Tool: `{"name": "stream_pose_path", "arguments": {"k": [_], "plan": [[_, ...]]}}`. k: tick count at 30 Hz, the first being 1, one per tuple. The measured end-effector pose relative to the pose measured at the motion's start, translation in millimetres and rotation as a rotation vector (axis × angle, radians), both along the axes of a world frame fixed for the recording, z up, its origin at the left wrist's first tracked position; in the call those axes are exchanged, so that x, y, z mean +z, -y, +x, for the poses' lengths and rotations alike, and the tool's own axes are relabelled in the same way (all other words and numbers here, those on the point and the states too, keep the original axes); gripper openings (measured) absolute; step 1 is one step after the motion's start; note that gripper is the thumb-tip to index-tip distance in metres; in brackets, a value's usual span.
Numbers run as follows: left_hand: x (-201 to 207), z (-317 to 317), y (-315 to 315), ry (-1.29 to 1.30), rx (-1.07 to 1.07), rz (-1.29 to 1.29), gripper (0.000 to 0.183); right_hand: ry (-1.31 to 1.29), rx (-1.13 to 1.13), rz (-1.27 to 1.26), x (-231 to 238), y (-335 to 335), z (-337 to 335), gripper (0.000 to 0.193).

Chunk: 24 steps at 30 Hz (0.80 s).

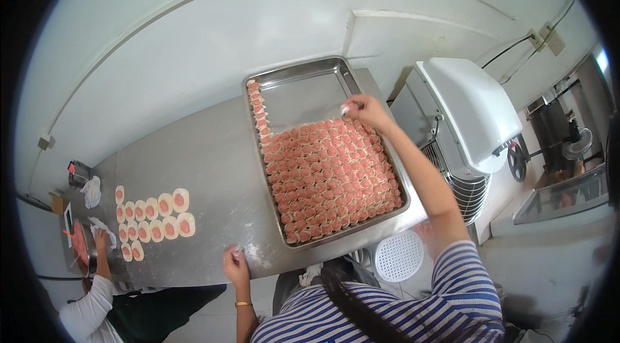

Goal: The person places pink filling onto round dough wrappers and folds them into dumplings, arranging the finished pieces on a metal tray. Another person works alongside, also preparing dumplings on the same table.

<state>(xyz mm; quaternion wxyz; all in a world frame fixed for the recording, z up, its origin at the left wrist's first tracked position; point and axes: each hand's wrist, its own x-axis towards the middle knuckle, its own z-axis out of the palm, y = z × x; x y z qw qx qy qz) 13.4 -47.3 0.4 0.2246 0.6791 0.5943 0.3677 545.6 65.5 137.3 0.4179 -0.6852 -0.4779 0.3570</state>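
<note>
A large steel tray (413, 204) lies on the steel table, its near part packed with rows of small open-topped dumplings (332, 178) of pink filling in pale wrappers. One more line of them runs up its left side. Over the inner right part of the tray, my right hand (367, 112) is closed in a pinch on a small whitish dumpling, just beyond the packed rows. My left hand (237, 267) is at the table's front edge, left of the tray, fingers drawn together around something whitish that I cannot make out.
Flat round wrappers (184, 225) topped with pink filling lie in rows at the left. There a co-worker's hand (101, 240) is beside a bowl of pink filling (80, 247). Flour dusts the table (213, 149). A white machine (468, 117) and perforated stool (399, 256) stand right.
</note>
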Motion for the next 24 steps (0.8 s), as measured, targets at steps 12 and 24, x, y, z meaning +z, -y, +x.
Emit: {"name": "stream_pose_path", "arguments": {"k": [12, 24], "plan": [[-0.3, 42.2, 23.6, -0.049, 0.254, -0.141, 0.016, 1.106, 0.57, -0.003, -73.5, -56.1, 94.4, 0.017], [-2.5, 44.3, 22.0, -0.067, 0.273, -0.114, 0.016, 1.095, 0.577, -0.018, -86.6, -49.5, 87.7, 0.013]]}}
